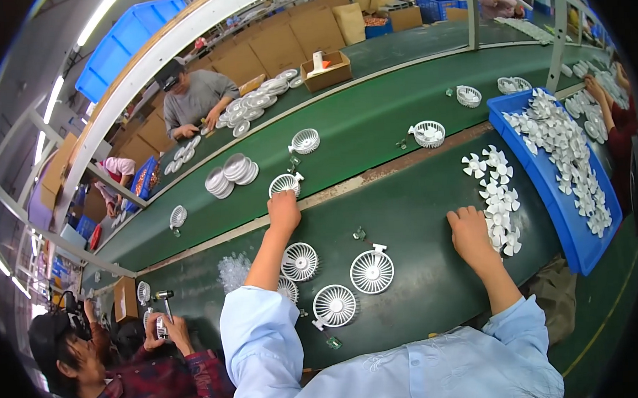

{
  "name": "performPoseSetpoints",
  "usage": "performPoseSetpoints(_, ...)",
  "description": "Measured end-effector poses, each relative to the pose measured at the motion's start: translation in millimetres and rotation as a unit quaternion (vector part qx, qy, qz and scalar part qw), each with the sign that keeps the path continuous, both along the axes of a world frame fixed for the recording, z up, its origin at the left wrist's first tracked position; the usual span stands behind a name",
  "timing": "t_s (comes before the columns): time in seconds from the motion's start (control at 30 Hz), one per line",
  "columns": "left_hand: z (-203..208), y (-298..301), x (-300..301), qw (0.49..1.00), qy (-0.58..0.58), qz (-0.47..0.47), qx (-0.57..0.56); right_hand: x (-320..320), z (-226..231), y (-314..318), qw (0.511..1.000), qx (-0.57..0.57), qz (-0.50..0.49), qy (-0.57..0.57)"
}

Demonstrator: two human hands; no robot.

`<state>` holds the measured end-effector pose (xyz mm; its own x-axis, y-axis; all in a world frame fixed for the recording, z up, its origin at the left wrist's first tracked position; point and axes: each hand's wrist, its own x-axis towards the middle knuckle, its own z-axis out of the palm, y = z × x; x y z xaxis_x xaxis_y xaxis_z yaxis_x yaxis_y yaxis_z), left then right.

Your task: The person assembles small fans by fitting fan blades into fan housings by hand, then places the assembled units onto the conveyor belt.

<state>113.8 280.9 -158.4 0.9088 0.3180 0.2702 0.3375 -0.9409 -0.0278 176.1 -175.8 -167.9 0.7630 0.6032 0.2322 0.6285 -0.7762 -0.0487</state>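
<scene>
My left hand (284,211) reaches over to the belt, its fingers closed on the near rim of a round white fan housing (285,185). Bent fingers on my right hand (470,232) rest at the left side of a loose pile of white fan blades (500,199); whatever they hold is hidden. Between my arms lie more ribbed housings, among them one (372,271) with a small green circuit board (360,233) on wires and another (334,306) nearer me. A further housing (300,262) lies beside my left forearm.
A blue tray (576,257) heaped with fan blades stands at right. Small clear parts (234,272) lie left of my left forearm. Along the green belt (362,126) sit housings and stacked white discs (231,176). Co-workers sit at left and across; a metal frame (472,14) rises beyond.
</scene>
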Motion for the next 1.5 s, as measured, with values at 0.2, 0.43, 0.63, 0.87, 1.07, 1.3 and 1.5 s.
performPoseSetpoints(0.2,57.4,-65.4,5.8,0.991,0.099,-0.053,-0.068,2.6,-9.6,3.9,0.989,0.139,0.038,0.022)
performPoseSetpoints(0.43,48.8,-50.2,95.0,0.99,-0.01,-0.101,-0.094,-2.2,-10.8,11.6,0.957,0.225,0.172,0.066)
performPoseSetpoints(0.63,-14.2,12.1,170.6,0.991,-0.081,-0.103,0.006,-5.0,-7.3,15.7,0.92,0.301,0.244,0.054)
performPoseSetpoints(0.87,2.3,-54.5,165.6,0.986,-0.047,-0.152,0.057,-5.1,13.7,-0.1,0.896,0.408,0.172,0.027)
performPoseSetpoints(1.07,33.6,-169.2,91.9,0.928,-0.007,-0.372,-0.016,-9.1,26.8,0.3,0.805,0.518,0.103,0.269)
performPoseSetpoints(1.3,42.3,-211.8,66.7,0.91,0.034,-0.335,-0.24,-16.8,8.0,-16.6,0.957,0.285,0.036,0.036)
performPoseSetpoints(1.5,9.6,-201.7,106.6,0.93,0.002,-0.332,-0.157,-49.4,21.3,-1.1,0.982,0.131,0.108,0.08)
